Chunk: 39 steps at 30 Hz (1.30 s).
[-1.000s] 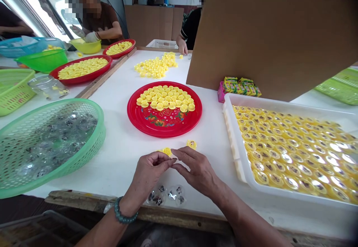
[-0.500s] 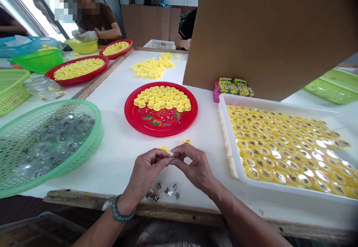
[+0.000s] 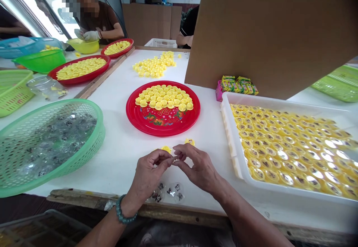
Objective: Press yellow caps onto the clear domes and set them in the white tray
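My left hand (image 3: 149, 172) and my right hand (image 3: 200, 166) meet fingertip to fingertip above the white table. Both are pinched around something small that I cannot make out, hidden by the fingers. Just beyond them lie a yellow piece (image 3: 166, 149) and another yellow piece with a printed face (image 3: 189, 141). Clear plastic domes (image 3: 175, 191) with small dark figures on them rest under my wrists at the table edge. Farther off, a red tray (image 3: 140, 122) carries many small yellow round pieces (image 3: 165, 94) on its far half.
On the right stands a white tray (image 3: 233, 157) of yellow pieces under clear covers. A green basket (image 3: 96, 142) of clear domes is on the left. Small boxes (image 3: 239, 86) sit by a cardboard panel (image 3: 251, 34). A gloved co-worker (image 3: 104, 23) works beyond red trays at far left.
The whole view has shifted slightly to the right. My hands stay pinched together in nearly the same place over the table, with only slight finger movement.
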Motion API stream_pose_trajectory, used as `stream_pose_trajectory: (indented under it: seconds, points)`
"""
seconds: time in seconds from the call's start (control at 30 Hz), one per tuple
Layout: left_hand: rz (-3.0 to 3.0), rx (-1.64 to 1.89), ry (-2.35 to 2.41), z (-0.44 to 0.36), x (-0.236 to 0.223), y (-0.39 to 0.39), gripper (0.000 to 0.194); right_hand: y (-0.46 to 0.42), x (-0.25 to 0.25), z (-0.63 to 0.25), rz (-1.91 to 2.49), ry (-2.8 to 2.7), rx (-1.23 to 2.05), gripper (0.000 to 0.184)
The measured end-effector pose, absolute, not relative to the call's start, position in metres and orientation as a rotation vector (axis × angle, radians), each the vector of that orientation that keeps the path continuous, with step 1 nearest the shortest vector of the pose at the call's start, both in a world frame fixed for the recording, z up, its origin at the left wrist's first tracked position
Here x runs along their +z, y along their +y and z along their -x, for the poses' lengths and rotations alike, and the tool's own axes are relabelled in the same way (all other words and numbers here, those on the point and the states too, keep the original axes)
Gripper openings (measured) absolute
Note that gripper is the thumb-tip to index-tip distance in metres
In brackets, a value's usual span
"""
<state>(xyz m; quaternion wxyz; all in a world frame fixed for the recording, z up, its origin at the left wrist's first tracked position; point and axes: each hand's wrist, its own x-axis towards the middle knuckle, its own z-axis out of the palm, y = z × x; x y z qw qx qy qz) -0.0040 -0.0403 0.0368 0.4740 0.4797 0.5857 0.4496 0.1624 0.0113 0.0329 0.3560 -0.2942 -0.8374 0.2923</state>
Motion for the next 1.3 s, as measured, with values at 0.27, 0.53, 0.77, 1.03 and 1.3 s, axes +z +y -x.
stream_pose_trajectory:
  seconds: [0.27,0.53,0.77,1.03,1.3]
  points:
    - [-0.972,1.097,1.447,-0.001,0.028,-0.042,0.020,0.006,0.026,-0.158,0.780,-2.262,0.600,0.022]
    - [-1.525,0.819,1.704,0.021,0.037,-0.045,0.032,0.014,0.031,-0.169,0.924,-2.333,0.787,0.018]
    - [-2.413,0.329,1.579,0.031,0.051,0.002,0.024,0.018,0.032,-0.186,1.026,-2.197,0.714,0.022]
    - [-2.322,0.235,1.759,-0.012,0.042,0.003,0.028,0.016,0.033,-0.194,1.021,-2.102,0.700,0.030]
    - [-2.348,0.317,1.228,0.002,0.044,0.011,0.037,0.015,0.030,-0.202,1.040,-2.080,0.785,0.034]
